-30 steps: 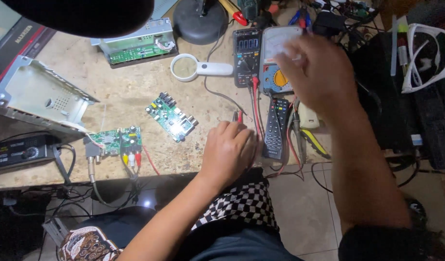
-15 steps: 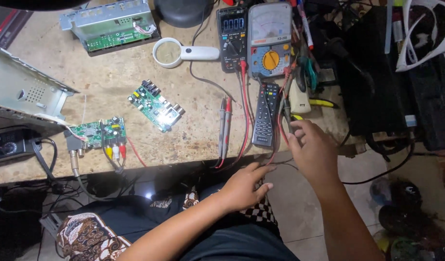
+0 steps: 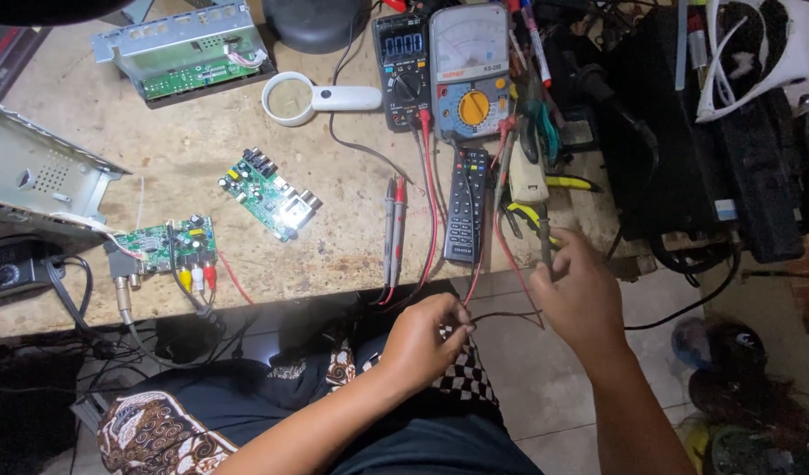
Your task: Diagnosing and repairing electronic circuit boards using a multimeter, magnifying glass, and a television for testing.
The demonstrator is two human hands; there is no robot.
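Black and red thin leads (image 3: pixel 501 312) are hanging off the front edge of the stone-coloured workbench (image 3: pixel 158 149), and both my hands are now working on them below that edge. Half a second ago my hands were already low here; one second ago my right hand was still up over the meters and my left was resting on the bench near the remote control. So I am no longer reaching for an instrument; I am gathering its wires in front of my lap.

My left hand (image 3: pixel 422 343) is closing almost fully, the fingertips pinching the black lead near its bend. My right hand (image 3: pixel 580 299) is also closing, the thumb and fingers gripping a dark probe (image 3: pixel 543 242) that is standing nearly upright, with its top toward the yellow pliers (image 3: pixel 572 183). The red lead is running between my two hands and up to the analog meter (image 3: pixel 470 75).

On the bench, a second pair of probes (image 3: pixel 393 224) is lying untouched, just beside the black remote control (image 3: pixel 468 207). The digital meter (image 3: pixel 403 62) is sitting touching the analog one. The magnifying glass (image 3: pixel 321 98), the small green circuit board (image 3: pixel 268 193) and the other board with coloured sockets (image 3: pixel 171 246) are lying well apart from my hands.
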